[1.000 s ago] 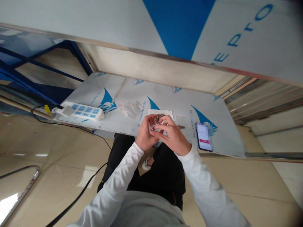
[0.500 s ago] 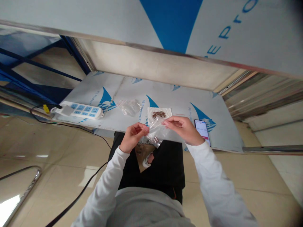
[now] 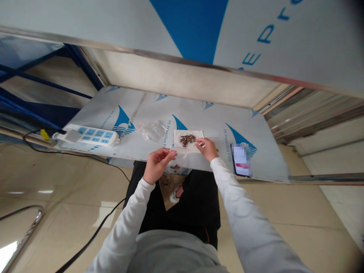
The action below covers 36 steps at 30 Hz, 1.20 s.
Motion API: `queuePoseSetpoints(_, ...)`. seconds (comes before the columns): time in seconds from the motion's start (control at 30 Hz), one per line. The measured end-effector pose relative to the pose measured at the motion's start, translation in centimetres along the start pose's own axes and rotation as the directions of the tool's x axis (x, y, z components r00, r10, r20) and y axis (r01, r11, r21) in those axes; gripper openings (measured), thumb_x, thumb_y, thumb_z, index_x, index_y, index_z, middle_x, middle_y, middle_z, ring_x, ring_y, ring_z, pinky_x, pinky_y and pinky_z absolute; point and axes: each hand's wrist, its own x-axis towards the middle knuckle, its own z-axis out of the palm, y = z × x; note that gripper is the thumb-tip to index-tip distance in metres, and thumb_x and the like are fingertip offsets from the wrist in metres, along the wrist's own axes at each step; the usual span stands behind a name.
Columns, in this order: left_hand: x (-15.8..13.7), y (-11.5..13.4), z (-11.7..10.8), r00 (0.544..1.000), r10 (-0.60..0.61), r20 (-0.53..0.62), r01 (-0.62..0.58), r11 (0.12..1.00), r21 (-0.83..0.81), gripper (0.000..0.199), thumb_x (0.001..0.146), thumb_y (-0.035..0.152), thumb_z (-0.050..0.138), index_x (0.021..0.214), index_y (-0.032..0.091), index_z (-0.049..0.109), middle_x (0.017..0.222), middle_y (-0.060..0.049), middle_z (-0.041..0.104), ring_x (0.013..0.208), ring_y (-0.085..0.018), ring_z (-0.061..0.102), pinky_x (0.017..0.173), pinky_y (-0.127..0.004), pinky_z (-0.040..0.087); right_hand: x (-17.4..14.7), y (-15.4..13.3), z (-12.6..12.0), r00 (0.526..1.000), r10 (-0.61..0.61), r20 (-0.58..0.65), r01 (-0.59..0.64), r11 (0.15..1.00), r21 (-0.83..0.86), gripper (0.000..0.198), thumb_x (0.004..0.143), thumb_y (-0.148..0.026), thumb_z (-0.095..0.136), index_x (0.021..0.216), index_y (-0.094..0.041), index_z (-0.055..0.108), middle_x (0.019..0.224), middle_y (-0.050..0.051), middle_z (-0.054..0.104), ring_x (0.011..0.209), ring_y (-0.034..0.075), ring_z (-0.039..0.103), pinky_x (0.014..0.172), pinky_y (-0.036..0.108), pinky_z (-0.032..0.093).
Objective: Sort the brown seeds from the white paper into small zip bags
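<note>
My left hand (image 3: 157, 165) is closed, its thumb and fingertips pinching the edge of a clear plastic zip bag (image 3: 179, 160). The bag hangs at the table's front edge with a few small brown metallic pieces (image 3: 174, 167) low inside it. Beyond it, a loose pile of similar small cylindrical pieces (image 3: 187, 140) lies on a white square sheet or shallow tray (image 3: 178, 133). My right hand (image 3: 209, 149) reaches to the right side of that pile, fingertips pinched together against it. Whatever sits between those fingertips is too small to make out.
Several clear plastic bags (image 3: 152, 130) lie left of the pile on the film-covered table (image 3: 193, 113). A white power strip (image 3: 92, 135) with a black cable rests further left. A phone (image 3: 241, 160) lies at the right front. A shelf (image 3: 113, 22) overhangs the table.
My right hand has let go of the bag and moved forward to the pile, its fingertips now at the pieces. My left hand still holds the bag. The view has shifted slightly.
</note>
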Motion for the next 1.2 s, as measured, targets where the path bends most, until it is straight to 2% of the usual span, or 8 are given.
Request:
queuePoseSetpoints(0.1,-0.2,-0.4,-0.6,0.999,-0.020,-0.042,0.021,1.000,0.020,0.023,0.072,0.035,0.073,0.080,0.014,0.069,0.075,-0.003,0.071,0.068,-0.013,0.065,0.069,-0.024,0.050,0.9,1.5,2.4,1.000,-0.001,0.018,0.002,0.997,-0.072,0.020,0.077,-0.020,0.061,0.095,-0.015,0.068,0.095,0.010,0.066,0.084,0.019,0.061,0.083,0.031,0.047)
queuePoseSetpoints(0.23,-0.4,-0.8,-1.2,0.995,-0.041,-0.088,0.044,0.999,0.032,0.024,0.071,0.037,0.074,0.080,0.014,0.069,0.075,-0.004,0.072,0.067,-0.013,0.065,0.067,-0.024,0.051,1.4,1.0,3.8,0.999,0.026,-0.029,-0.030,0.985,-0.170,0.021,0.082,-0.023,0.057,0.099,-0.016,0.066,0.105,0.011,0.062,0.103,0.022,0.054,0.095,0.033,0.039)
queuePoseSetpoints(0.47,-0.5,-1.7,-2.1,0.991,-0.070,-0.110,0.071,0.997,0.009,0.025,0.071,0.037,0.074,0.080,0.014,0.069,0.075,-0.003,0.072,0.066,-0.013,0.065,0.065,-0.024,0.052,2.1,0.3,4.8,0.994,0.109,-0.029,-0.112,0.946,-0.303,0.022,0.087,-0.019,0.049,0.100,-0.015,0.065,0.104,0.012,0.061,0.099,0.022,0.055,0.090,0.030,0.040)
queuePoseSetpoints(0.63,-0.2,-1.1,-1.7,0.986,-0.067,-0.156,0.066,0.998,-0.009,0.026,0.071,0.038,0.074,0.080,0.014,0.068,0.074,-0.003,0.072,0.061,-0.012,0.064,0.063,-0.023,0.050,2.2,0.0,5.0,0.990,0.139,-0.023,-0.137,0.917,-0.374,0.025,0.085,-0.015,0.047,0.103,-0.015,0.065,0.106,0.013,0.062,0.099,0.024,0.055,0.087,0.032,0.040)
queuePoseSetpoints(0.87,-0.1,-0.4,-1.4,0.980,-0.063,-0.187,0.061,0.998,-0.013,0.026,0.072,0.039,0.072,0.079,0.014,0.068,0.074,-0.004,0.072,0.058,-0.010,0.061,0.061,-0.022,0.048,1.9,-0.5,4.7,0.987,0.158,-0.033,-0.158,0.897,-0.413,0.024,0.087,-0.019,0.046,0.099,-0.018,0.067,0.099,0.013,0.066,0.096,0.027,0.057,0.078,0.034,0.042)
queuePoseSetpoints(1.07,-0.2,-0.6,-1.4,0.984,-0.044,-0.173,0.038,0.998,-0.042,0.027,0.072,0.039,0.073,0.080,0.014,0.068,0.077,-0.004,0.073,0.061,-0.012,0.063,0.064,-0.024,0.051,2.1,-0.8,4.5,0.988,0.149,-0.047,-0.156,0.919,-0.363,0.021,0.083,-0.016,0.051,0.096,-0.019,0.068,0.094,0.013,0.069,0.094,0.025,0.059,0.077,0.033,0.043)
queuePoseSetpoints(1.2,-0.4,-0.9,-1.6,0.991,0.022,-0.133,-0.029,0.998,-0.049,0.024,0.071,0.036,0.074,0.081,0.015,0.069,0.081,-0.006,0.073,0.075,-0.017,0.068,0.075,-0.030,0.054,1.3,-2.3,2.8,0.990,0.116,-0.077,-0.133,0.954,-0.269,0.019,0.084,-0.019,0.053,0.096,-0.018,0.068,0.094,0.008,0.071,0.087,0.020,0.061,0.076,0.030,0.046)
